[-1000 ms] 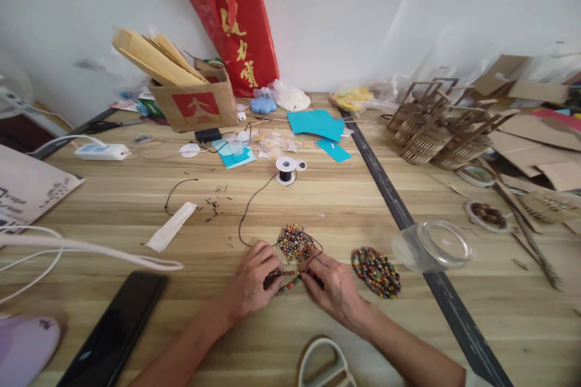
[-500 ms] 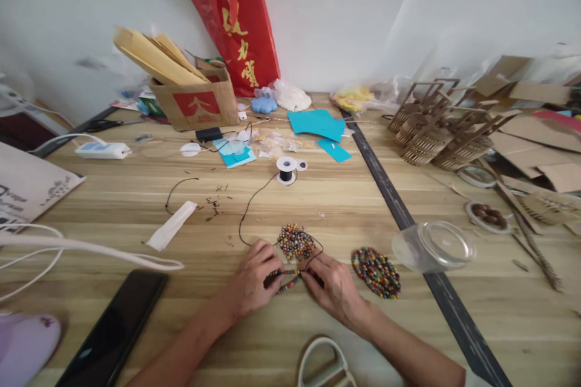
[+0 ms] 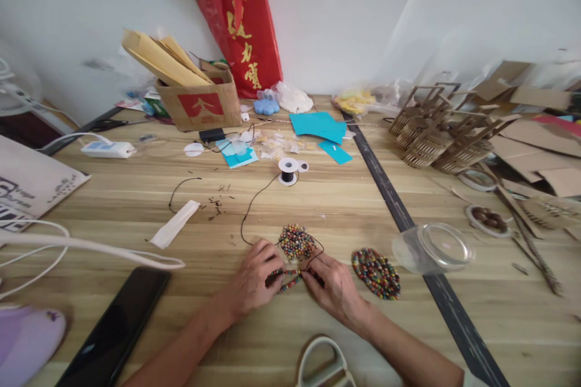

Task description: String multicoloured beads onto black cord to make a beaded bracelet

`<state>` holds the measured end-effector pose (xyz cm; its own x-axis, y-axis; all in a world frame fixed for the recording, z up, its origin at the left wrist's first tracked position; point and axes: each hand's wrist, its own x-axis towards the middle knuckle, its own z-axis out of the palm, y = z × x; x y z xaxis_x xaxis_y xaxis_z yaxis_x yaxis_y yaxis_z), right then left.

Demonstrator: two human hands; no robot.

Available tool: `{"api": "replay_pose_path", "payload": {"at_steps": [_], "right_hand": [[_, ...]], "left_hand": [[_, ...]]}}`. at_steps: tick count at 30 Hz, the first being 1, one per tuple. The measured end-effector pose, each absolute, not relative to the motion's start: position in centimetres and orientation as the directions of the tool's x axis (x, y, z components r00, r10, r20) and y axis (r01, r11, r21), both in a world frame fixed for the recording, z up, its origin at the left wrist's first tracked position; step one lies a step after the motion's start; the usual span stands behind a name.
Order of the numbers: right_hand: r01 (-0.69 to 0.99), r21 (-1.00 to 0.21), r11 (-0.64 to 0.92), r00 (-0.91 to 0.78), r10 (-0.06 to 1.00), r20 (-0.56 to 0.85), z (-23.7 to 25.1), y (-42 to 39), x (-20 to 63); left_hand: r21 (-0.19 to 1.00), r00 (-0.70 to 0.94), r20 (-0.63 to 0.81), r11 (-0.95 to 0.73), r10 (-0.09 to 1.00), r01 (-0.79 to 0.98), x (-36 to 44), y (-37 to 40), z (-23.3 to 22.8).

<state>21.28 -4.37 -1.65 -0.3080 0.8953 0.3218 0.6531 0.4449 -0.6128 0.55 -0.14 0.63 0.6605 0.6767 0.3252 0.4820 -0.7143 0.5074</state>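
Note:
My left hand and my right hand rest on the wooden table, pinching between them a short strand of coloured beads on thin black cord. The cord loops away to a small spool farther back. A heap of loose coloured beads lies just beyond my fingers. To the right of my right hand sits a flat round beaded disc.
A clear plastic lid lies right of the disc, beside a dark seam across the table. A black phone and white cable lie at the left. A cardboard box, red bag, teal paper and wooden lattice pieces stand behind.
Both hands stay on the bead strand in the same place. Only the view has drifted slightly, shifting everything a little to the right.

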Motion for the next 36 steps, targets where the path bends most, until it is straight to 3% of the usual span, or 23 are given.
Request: {"api": "replay_pose_path", "payload": {"at_steps": [36], "right_hand": [[0.657,-0.617,0.432,-0.305,0.902,0.306,-1.47,-4.36,21.2]], "left_hand": [[0.487,0.677,0.273,-0.706,0.683,0.515,0.5,-0.22,0.75]]}}
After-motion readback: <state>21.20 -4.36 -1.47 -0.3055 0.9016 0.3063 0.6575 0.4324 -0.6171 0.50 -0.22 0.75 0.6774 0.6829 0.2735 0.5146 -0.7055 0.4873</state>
